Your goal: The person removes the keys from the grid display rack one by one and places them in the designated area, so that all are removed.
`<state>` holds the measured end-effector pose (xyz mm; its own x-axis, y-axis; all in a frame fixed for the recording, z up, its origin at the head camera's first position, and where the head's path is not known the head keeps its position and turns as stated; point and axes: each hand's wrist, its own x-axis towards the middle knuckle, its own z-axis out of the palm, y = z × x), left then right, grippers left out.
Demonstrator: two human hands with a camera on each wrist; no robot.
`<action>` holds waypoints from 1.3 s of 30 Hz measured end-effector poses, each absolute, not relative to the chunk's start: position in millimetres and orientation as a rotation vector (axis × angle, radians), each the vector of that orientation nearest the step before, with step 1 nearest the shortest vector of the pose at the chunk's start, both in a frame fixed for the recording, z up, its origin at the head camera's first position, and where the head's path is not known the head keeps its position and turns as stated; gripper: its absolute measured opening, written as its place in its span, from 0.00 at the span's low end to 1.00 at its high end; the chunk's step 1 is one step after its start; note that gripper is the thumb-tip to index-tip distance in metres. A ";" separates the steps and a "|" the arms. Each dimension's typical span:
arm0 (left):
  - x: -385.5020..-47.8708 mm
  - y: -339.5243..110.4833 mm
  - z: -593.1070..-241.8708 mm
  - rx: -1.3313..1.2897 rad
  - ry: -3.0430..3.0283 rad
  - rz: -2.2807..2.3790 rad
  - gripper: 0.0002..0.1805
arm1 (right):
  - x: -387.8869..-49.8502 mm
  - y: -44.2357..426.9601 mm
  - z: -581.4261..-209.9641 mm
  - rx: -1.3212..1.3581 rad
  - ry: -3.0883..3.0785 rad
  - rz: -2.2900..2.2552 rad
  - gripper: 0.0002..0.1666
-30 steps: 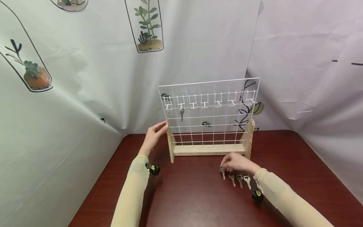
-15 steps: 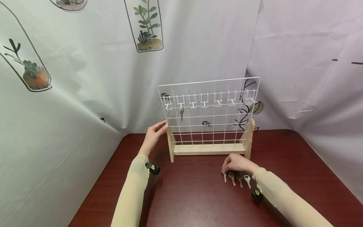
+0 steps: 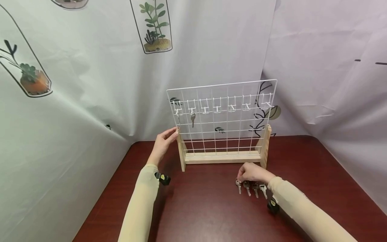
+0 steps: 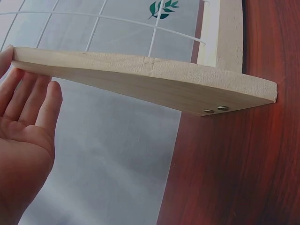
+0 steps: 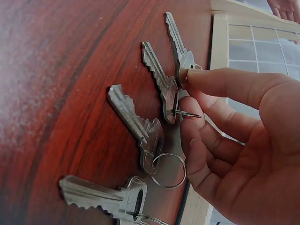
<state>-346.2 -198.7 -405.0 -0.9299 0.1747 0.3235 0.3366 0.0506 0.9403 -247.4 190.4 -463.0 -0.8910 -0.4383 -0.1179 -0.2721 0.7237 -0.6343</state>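
Note:
My left hand (image 3: 163,143) grips the top of the left wooden upright (image 4: 140,70) of a white wire grid rack (image 3: 222,116), thumb on one side and fingers on the other. At the table's right, my right hand (image 3: 254,173) pinches the head of a silver key (image 5: 173,35) between thumb and fingers. This is the leftmost of a short row. Three more keys with rings lie beside it: a near one (image 5: 157,70), a middle one (image 5: 129,115) and an outer one (image 5: 101,197). Two keys hang on the rack's left hooks, one flat to view (image 3: 193,120), one edge-on (image 3: 179,119).
Several white hooks (image 3: 231,108) run along the grid to the right of the hanging keys. A wooden base bar (image 3: 223,160) joins the uprights on the dark red table (image 3: 199,208). Plant-printed cloth (image 3: 99,74) surrounds the table behind and at the sides.
My right hand has shifted slightly right and toward me with the pinched key, closer to the other keys. The left hand stays on the upright. The head view has tilted slightly.

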 end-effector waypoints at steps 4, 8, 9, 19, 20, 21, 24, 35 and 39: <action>-347.3 -196.7 -407.2 -0.538 -2.162 -2.007 0.24 | -246.6 189.3 -464.4 -0.539 2.655 -0.912 0.03; -346.5 -195.3 -408.0 -0.542 -2.162 -1.987 0.24 | -245.3 188.1 -465.7 -0.527 2.638 -0.902 0.04; -346.5 -195.2 -408.2 -0.541 -2.165 -1.982 0.24 | -245.0 188.1 -465.6 -0.528 2.635 -0.901 0.04; -348.6 -195.9 -409.1 -0.564 -2.145 -2.005 0.25 | -244.8 188.5 -464.7 -0.540 2.630 -0.889 0.05; -348.7 -195.9 -409.2 -0.562 -2.142 -2.008 0.25 | -244.8 188.6 -464.4 -0.535 2.629 -0.889 0.05; -348.8 -195.9 -409.2 -0.560 -2.143 -2.007 0.25 | -245.1 188.8 -464.2 -0.530 2.624 -0.895 0.05; -348.6 -195.6 -409.1 -0.551 -2.134 -2.007 0.25 | -245.6 189.0 -464.0 -0.527 2.619 -0.898 0.05; -347.8 -195.3 -408.7 -0.541 -2.124 -2.015 0.25 | -244.3 189.0 -462.8 -0.513 2.622 -0.882 0.05; -348.1 -195.8 -409.1 -0.532 -2.123 -2.031 0.25 | -243.5 188.9 -463.0 -0.513 2.628 -0.877 0.05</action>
<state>-348.1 -195.8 -409.1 -0.9248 0.1465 0.3511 0.3573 0.0171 0.9338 -243.5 188.9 -463.0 -0.8835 -0.4297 -0.1865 -0.2316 0.7468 -0.6235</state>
